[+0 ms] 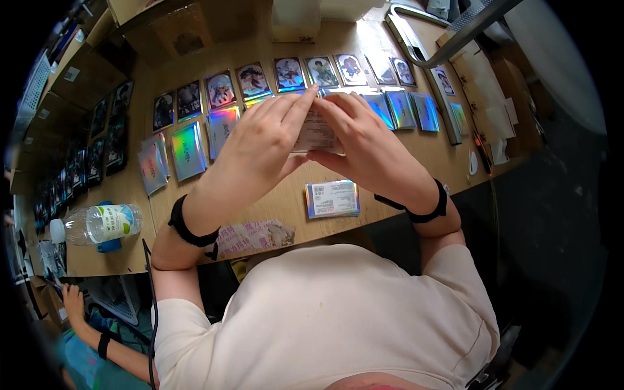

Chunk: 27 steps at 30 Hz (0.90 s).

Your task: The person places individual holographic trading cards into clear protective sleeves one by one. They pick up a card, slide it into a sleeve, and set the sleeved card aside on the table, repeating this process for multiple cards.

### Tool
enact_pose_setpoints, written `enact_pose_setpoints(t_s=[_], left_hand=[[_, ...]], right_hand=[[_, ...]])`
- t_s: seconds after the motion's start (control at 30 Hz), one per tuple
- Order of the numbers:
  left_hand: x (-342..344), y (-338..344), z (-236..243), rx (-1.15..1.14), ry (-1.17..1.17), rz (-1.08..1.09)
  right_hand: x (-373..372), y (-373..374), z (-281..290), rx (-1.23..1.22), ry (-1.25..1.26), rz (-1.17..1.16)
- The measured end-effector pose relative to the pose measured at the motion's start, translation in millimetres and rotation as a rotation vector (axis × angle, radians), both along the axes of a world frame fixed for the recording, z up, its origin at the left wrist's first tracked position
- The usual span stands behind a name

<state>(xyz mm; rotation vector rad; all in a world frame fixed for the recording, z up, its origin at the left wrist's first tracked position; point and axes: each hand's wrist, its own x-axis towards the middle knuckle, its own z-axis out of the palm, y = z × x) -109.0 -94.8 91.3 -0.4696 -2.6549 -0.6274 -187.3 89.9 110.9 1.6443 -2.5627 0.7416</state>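
Note:
My left hand (268,133) and my right hand (356,130) meet above the middle of the table, fingertips together like a roof. Between them they grip a pale printed card (317,134) by its sides; whether more cards lie under it is hidden. Closer to me, a small stack of cards (332,198) with the same sort of printing and shiny edges lies on the table. Beyond my hands runs a row of picture cards (253,80). In front of that row lie piles of rainbow-silver cards (189,151), some partly covered by my hands.
A clear plastic bottle (104,224) lies on its side at the left, near many dark card packs (78,166). Cardboard boxes (175,32) stand at the back. A metal frame (416,49) is at the far right. Another person's hand (73,302) shows at lower left.

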Motion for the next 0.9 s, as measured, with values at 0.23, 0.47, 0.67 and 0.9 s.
enact_pose_setpoints(t_s=[0.23, 0.47, 0.67, 0.9], left_hand=[[-10.6, -35.3, 29.3, 0.404, 0.099, 0.159], [-18.9, -44.3, 28.2, 0.381, 0.193, 0.184], [-26.0, -47.0, 14.9, 0.512, 0.162, 0.11], [-30.8, -54.1, 4.1, 0.502, 0.184, 0.079]], right_hand=[[-30.2, -40.0, 32.6, -0.523, -0.516, 0.081], [-38.9, -55.8, 33.6, -0.631, -0.978, 0.194], [-46.2, -55.5, 24.0, -0.642, -0.974, 0.22], [-40.6, -57.7, 26.2, -0.719, -0.706, 0.1]])
